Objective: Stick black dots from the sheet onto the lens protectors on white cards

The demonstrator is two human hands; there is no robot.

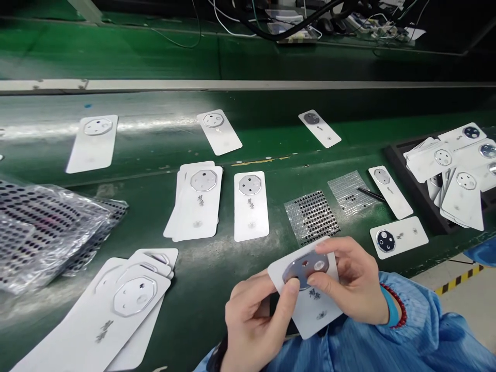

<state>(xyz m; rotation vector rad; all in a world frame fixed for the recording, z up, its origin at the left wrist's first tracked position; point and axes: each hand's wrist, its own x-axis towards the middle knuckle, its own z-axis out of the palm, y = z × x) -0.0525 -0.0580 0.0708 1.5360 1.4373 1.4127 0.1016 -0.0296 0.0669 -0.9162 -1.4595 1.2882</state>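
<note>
Between my two hands a white phone back panel (315, 310) is held up, its dark round camera plate near the top and small dark lettering below. My left hand (256, 315) grips its left edge, thumb pressed on the lower left of the camera plate. On the other side my right hand (352, 279) pinches the panel, index finger at the top edge and thumb on the plate's right part. Just beyond lies a clear sheet of small black round dots (315, 217). Beside that sheet is a second, sparser dot sheet (351, 194) with a black pen-like tool (371, 195) across its edge.
Stacks of white panels lie at front left (135, 299) and centre left (201, 206), near a single panel (251, 217). Bagged dotted sheets (50, 227) rest at left. At right, a black tray (414, 191) holds several panels. A conveyor belt (163, 124) carries spaced panels behind.
</note>
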